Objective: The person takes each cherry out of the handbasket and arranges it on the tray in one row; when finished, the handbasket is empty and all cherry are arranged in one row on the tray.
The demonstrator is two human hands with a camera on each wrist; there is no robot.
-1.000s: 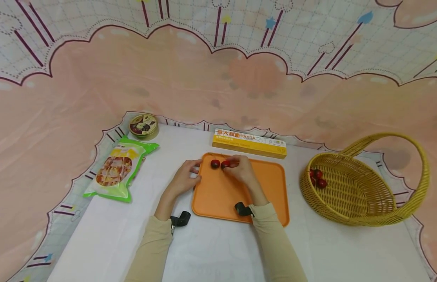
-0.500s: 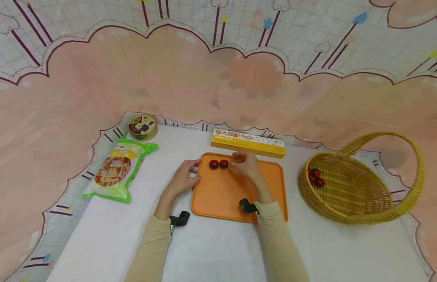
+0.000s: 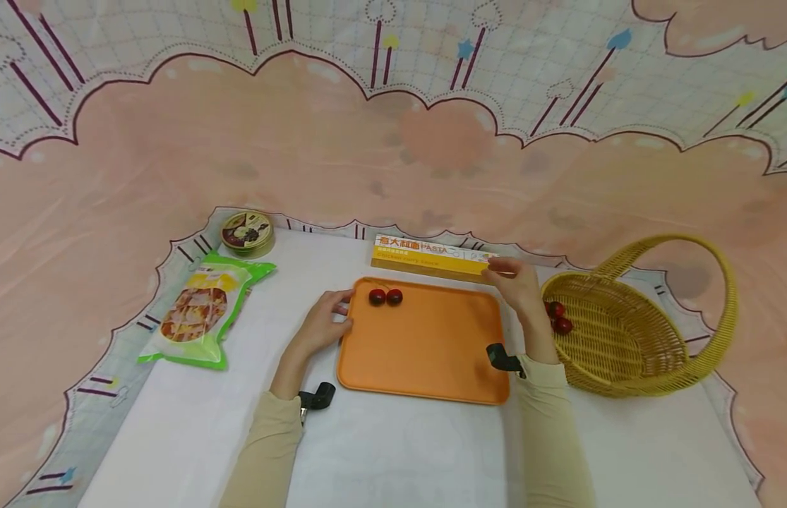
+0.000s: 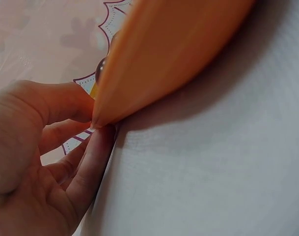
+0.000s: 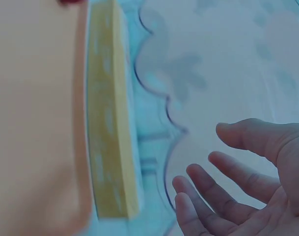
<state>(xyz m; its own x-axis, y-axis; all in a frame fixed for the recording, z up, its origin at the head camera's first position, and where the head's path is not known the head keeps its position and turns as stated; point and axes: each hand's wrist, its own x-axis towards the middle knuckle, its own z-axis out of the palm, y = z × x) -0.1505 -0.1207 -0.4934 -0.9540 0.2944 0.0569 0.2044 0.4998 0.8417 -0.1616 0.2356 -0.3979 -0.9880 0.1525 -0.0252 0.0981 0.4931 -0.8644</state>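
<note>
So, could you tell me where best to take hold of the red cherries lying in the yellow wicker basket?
Probably pinch the red cherries from above, through the open top of the yellow wicker basket. They lie against its near-left wall, so reach over that rim, clear of the arched handle; the right hand is nearest.

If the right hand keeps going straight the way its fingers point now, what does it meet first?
Probably the right end of the yellow pasta box. The right hand is open and empty, fingers aimed up and left at that end. The basket with its cherries lies off to its right. Depth is uncertain.
</note>
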